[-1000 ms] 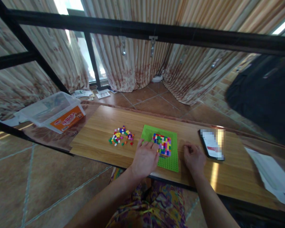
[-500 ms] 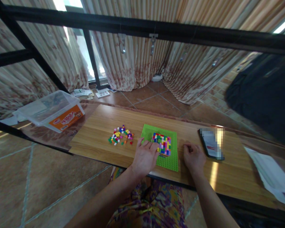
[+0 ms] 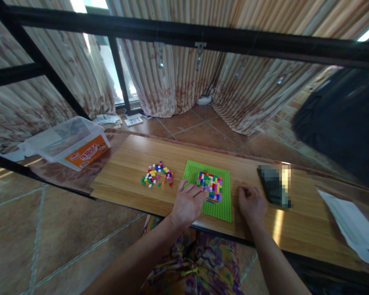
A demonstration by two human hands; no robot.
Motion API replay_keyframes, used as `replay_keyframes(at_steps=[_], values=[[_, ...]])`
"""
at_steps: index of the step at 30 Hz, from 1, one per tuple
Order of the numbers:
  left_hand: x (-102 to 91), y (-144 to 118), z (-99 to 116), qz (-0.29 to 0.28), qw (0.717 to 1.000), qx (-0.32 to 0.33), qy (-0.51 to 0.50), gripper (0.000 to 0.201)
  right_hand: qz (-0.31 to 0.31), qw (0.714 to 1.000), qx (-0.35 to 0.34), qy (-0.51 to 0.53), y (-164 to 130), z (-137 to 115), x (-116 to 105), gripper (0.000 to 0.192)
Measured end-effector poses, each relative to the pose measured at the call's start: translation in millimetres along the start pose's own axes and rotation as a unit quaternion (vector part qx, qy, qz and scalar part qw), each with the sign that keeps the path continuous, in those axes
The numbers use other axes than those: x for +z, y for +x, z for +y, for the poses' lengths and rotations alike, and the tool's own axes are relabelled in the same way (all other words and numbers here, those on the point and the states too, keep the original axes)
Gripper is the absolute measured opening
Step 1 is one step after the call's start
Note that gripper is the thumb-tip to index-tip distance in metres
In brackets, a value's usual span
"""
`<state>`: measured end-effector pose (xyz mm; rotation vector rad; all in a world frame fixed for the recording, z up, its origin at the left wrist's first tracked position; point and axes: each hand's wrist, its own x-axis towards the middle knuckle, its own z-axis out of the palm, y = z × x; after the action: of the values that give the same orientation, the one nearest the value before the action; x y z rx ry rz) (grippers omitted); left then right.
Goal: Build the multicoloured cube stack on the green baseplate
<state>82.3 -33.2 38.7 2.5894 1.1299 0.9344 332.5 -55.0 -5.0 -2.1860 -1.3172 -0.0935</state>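
Wooden table [image 3: 135, 157]: left hand [image 3: 188, 203] flat (fingers spread) on baseplate [image 3: 222, 207].

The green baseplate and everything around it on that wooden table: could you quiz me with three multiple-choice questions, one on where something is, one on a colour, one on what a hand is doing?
1. Where does the pile of loose small bricks lie?
A. On the table left of the green baseplate
B. Inside the clear plastic tub
C. On the tiled floor

2. What colour is the label on the clear plastic tub?
A. Blue
B. Orange
C. Black

3. How is the left hand placed?
A. Raised high over the table
B. Gripping the phone
C. Resting flat on the near left part of the green baseplate

Answers:
1 A, the pile sits on the wooden table beside the plate's left edge.
2 B, the sticker on its side is orange.
3 C, its fingers lie beside the multicoloured brick block.
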Motion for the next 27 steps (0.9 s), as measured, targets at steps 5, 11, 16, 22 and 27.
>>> replay_keyframes(at_steps=[5,11,16,22,27], values=[[2.4,-1,-4,0.008,1.000,0.027,-0.001,0.018,0.002,1.000,-0.004,0.001,0,0,0,0.037],[0.2,-3,-3,-0.007,1.000,0.011,-0.027,0.019,-0.005,1.000,0.002,-0.006,0,1,1,0.035],[2.2,-17,-5,0.044,0.987,-0.104,-0.110,0.034,-0.001,1.000,0.000,-0.003,0,1,2,0.036],[9.4,-29,-4,-0.021,0.968,-0.184,-0.170,0.047,-0.001,1.000,-0.001,-0.016,0,4,2,0.037],[12.2,-31,10,-0.048,0.956,-0.222,-0.187,0.052,-0.001,1.000,-0.010,-0.030,1,5,3,0.036]])
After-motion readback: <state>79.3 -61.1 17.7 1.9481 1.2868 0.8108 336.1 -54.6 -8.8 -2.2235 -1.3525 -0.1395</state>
